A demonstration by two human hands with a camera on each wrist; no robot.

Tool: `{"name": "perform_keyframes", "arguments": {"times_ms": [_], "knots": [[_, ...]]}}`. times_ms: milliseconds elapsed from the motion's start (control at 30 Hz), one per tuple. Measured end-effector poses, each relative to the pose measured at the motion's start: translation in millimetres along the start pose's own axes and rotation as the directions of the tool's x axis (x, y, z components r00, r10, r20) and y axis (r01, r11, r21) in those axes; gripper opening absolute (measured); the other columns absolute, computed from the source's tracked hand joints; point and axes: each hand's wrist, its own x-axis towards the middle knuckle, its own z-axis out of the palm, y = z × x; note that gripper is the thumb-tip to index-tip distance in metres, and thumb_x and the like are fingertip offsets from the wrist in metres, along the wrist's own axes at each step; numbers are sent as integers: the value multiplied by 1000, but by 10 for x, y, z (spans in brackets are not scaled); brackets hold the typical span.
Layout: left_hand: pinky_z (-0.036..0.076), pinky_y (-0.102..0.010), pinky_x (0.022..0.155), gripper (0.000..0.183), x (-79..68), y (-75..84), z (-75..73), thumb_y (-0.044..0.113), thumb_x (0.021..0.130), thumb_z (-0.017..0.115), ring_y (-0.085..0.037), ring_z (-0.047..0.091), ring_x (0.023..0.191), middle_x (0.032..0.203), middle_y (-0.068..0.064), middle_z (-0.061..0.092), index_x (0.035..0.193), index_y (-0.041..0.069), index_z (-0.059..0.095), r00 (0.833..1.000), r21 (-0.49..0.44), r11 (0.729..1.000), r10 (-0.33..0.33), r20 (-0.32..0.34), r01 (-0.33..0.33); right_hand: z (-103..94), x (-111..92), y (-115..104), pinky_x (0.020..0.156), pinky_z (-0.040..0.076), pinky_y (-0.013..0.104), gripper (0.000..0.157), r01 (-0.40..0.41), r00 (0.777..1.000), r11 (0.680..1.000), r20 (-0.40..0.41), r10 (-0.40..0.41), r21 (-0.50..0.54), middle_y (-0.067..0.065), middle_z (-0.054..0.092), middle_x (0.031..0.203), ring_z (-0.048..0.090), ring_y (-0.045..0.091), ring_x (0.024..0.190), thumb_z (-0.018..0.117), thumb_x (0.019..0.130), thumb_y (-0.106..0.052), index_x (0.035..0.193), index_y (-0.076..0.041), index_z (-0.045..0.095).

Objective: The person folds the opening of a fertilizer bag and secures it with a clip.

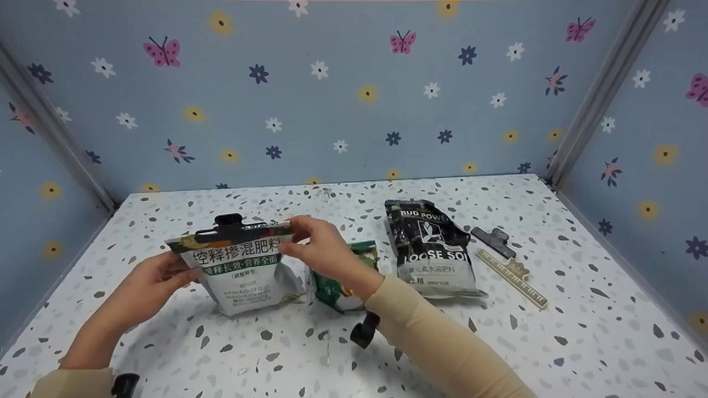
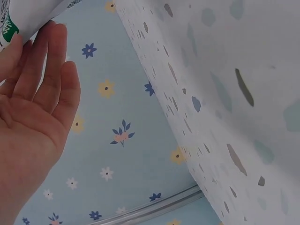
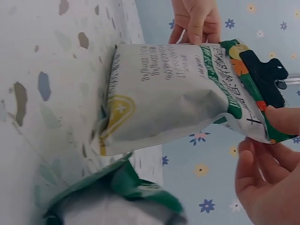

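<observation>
Left hand [image 1: 146,287] and right hand [image 1: 325,250] fingers are pinching the fertilizer bag [image 1: 243,283] by its edges, probably to steady it. Black clip [image 1: 228,229] likely keeps it closed.

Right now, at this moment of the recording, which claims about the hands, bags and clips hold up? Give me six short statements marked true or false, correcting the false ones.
1. The white bag has a black clip on its top edge. True.
2. The right hand pinches the white bag near an upper corner. True.
3. The left hand lies flat on the table. False: it holds the white bag's side.
4. The gold clip lies to the right of the black-and-white bag. True.
5. The grey clip is fastened to the black-and-white bag. False: it lies on the table beside it.
6. The green bag is left of the white bag. False: it is to its right.
</observation>
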Motion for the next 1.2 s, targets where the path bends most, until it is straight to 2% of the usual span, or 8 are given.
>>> {"name": "perform_keyframes", "arguments": {"times_ms": [233, 400, 533, 633, 733, 933, 1100, 1200], "knots": [[52, -43, 90, 44, 1, 7, 25, 22, 104, 55, -25, 66, 105, 124, -20, 65, 138, -5, 50, 1000, -2, 1000, 7, -18, -7, 97, -13, 116, 88, 49, 31, 25, -63, 990, 993, 120, 76, -103, -12, 69, 100, 63, 5, 96, 75, 90, -16, 114, -21, 70], [52, -42, 91, 50, 11, -4, 43, 28, 104, 56, -27, 66, 108, 126, -20, 64, 141, -5, 47, 1000, -5, 1000, -4, -26, 4, 137, -32, 155, 91, 49, 32, 23, -114, 972, 971, 180, 153, -208, -7, 69, 114, 63, 10, 105, 75, 91, -24, 114, -21, 70], [53, -38, 88, 58, 25, -26, 89, 33, 103, 57, -31, 64, 112, 129, -21, 61, 146, -2, 41, 999, -40, 999, -29, -24, 28, 156, -54, 160, 94, 48, 33, 25, -131, 964, 966, 199, 177, -224, -3, 66, 125, 60, 15, 115, 72, 93, -25, 118, -22, 65], [54, -35, 84, 61, 32, -25, 141, 34, 101, 60, -35, 63, 114, 131, -23, 59, 147, 0, 37, 999, -91, 995, -36, -17, 35, 166, -66, 161, 94, 48, 34, 25, -127, 962, 965, 208, 176, -229, -2, 64, 128, 59, 16, 116, 70, 95, -24, 119, -22, 63], [54, -36, 81, 63, 51, -19, 195, 36, 100, 62, -35, 63, 113, 130, -24, 60, 146, 2, 36, 999, -100, 994, -42, -19, 40, 179, -75, 166, 97, 47, 35, 31, -140, 961, 963, 204, 188, -228, -2, 62, 131, 58, 16, 117, 70, 95, -23, 125, -22, 62], [53, -39, 81, 61, 95, 20, 247, 45, 98, 61, -29, 68, 103, 119, -20, 68, 139, 4, 42, 993, -11, 997, -72, -95, 71, 224, -82, 168, 104, 42, 37, 53, -183, 959, 963, 180, 219, -199, 3, 55, 142, 52, 19, 128, 68, 96, -25, 146, -19, 50], [54, -36, 78, 65, 117, 32, 256, 52, 96, 61, -29, 68, 102, 118, -20, 68, 136, 3, 43, 988, 4, 994, -105, -116, 106, 276, -85, 171, 110, 37, 36, 65, -220, 953, 959, 172, 251, -180, 3, 47, 150, 45, 21, 135, 67, 96, -31, 154, -17, 40], [54, -34, 76, 63, 120, 31, 259, 52, 97, 59, -28, 68, 101, 118, -20, 68, 133, 3, 44, 985, 10, 992, -124, -120, 126, 299, -88, 163, 110, 36, 36, 67, -214, 951, 957, 182, 250, -193, 4, 44, 153, 44, 22, 137, 66, 97, -32, 155, -16, 37]]}}
